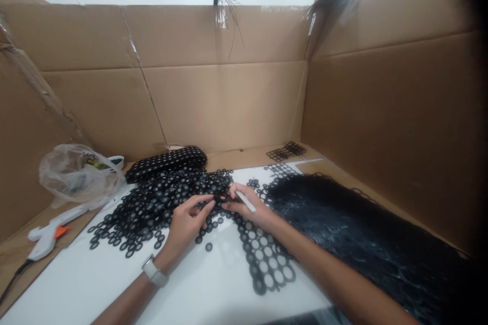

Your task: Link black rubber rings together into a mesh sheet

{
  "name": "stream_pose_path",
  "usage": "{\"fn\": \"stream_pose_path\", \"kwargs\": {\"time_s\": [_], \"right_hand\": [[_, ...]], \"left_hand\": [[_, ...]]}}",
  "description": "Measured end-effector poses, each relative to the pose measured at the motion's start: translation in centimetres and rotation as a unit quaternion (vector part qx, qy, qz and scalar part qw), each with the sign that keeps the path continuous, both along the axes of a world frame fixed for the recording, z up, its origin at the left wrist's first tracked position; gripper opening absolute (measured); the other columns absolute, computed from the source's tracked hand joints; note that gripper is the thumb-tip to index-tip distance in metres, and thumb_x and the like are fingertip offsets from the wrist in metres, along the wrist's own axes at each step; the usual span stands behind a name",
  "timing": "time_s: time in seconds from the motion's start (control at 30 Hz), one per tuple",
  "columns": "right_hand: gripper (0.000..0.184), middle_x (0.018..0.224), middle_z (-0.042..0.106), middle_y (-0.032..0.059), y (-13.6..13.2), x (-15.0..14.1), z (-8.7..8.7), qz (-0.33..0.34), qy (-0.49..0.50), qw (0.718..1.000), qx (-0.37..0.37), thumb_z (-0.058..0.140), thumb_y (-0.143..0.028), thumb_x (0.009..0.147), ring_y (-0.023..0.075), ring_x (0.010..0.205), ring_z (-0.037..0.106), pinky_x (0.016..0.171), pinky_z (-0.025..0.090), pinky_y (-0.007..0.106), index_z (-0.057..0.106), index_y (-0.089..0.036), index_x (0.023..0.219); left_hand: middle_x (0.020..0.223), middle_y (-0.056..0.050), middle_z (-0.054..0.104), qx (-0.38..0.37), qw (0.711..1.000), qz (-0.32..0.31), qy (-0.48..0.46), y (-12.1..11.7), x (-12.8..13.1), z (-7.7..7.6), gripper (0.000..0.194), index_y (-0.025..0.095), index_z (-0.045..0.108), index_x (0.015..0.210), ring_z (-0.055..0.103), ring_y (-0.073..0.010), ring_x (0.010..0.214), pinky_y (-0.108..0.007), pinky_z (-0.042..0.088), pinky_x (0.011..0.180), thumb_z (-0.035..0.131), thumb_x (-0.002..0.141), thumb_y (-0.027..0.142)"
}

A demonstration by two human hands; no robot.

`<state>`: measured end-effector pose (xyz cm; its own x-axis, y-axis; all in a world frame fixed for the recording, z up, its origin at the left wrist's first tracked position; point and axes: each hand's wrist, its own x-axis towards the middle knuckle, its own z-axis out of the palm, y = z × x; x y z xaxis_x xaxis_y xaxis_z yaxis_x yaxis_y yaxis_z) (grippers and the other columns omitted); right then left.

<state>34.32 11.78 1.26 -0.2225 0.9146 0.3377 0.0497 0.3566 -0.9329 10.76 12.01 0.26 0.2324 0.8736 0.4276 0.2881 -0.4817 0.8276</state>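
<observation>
My left hand point(189, 217), with a pale watch point(154, 270) on the wrist, is closed in a pinch at a small black ring piece point(218, 200). Its fingertips partly cover that piece. My right hand point(249, 205) meets it from the other side, fingers closed round a slim white pen-like tool point(245, 201) while its fingertips are at the same piece. Below the right hand hangs a mesh strip of joined black rings point(268, 259), lying flat on the white board point(190, 294). A large heap of loose black rings point(152, 208) lies behind and left of my left hand.
A white glue gun point(44, 241) with an orange part and a clear plastic bag point(72, 175) are at left. A folded black dotted bundle point(171, 157) sits behind the heap. Right of my arm spreads a dark shiny sheet point(343, 233). Cardboard walls point(224, 106) enclose the work area.
</observation>
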Motion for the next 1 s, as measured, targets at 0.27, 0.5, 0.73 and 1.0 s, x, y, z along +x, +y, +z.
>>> {"fn": "stream_pose_path", "kwargs": {"time_s": [0.27,0.5,0.73,1.0], "right_hand": [[0.037,0.084,0.059,-0.0029,-0.2,0.2,0.2,-0.006,-0.052,0.998,0.015,0.087,-0.036,0.076,0.0179,0.078,0.053,0.074,0.039,0.028,0.053,-0.023,0.079],[0.028,0.085,0.060,-0.0022,0.1,0.2,-0.6,0.021,-0.070,0.996,0.040,0.083,-0.029,0.078,0.0177,0.079,0.055,0.074,0.041,0.028,0.056,-0.023,0.082],[0.030,0.084,0.061,-0.0012,-0.2,-0.3,-0.2,-0.015,-0.063,0.997,0.031,0.084,-0.035,0.080,0.0195,0.080,0.059,0.074,0.044,0.030,0.056,-0.023,0.080],[0.044,0.090,0.067,0.0006,-0.9,0.4,1.3,-0.013,0.041,0.996,-0.076,0.091,-0.043,0.076,0.0326,0.116,0.071,0.089,0.052,0.038,0.050,-0.026,0.083]], "left_hand": [[0.106,-0.004,0.084,0.124,0.989,0.013,0.079,0.0,-0.4,0.0,0.022,0.025,0.085,0.104,0.064,-0.0127,0.059,-0.027,0.055,0.060,0.071,0.100,0.041],[0.091,0.000,0.084,0.195,0.970,0.023,0.146,-0.3,-0.7,0.3,0.017,0.026,0.084,0.098,0.066,-0.0138,0.061,-0.027,0.052,0.064,0.068,0.099,0.030],[0.084,0.003,0.083,0.205,0.961,0.093,0.163,1.1,-1.6,0.8,0.015,0.028,0.085,0.093,0.067,-0.0148,0.060,-0.027,0.053,0.064,0.070,0.096,0.033],[0.099,-0.001,0.086,0.209,0.948,0.181,0.155,4.1,-6.9,2.2,0.022,0.028,0.085,0.098,0.070,-0.0179,0.063,-0.028,0.054,0.063,0.071,0.099,0.045]]}}
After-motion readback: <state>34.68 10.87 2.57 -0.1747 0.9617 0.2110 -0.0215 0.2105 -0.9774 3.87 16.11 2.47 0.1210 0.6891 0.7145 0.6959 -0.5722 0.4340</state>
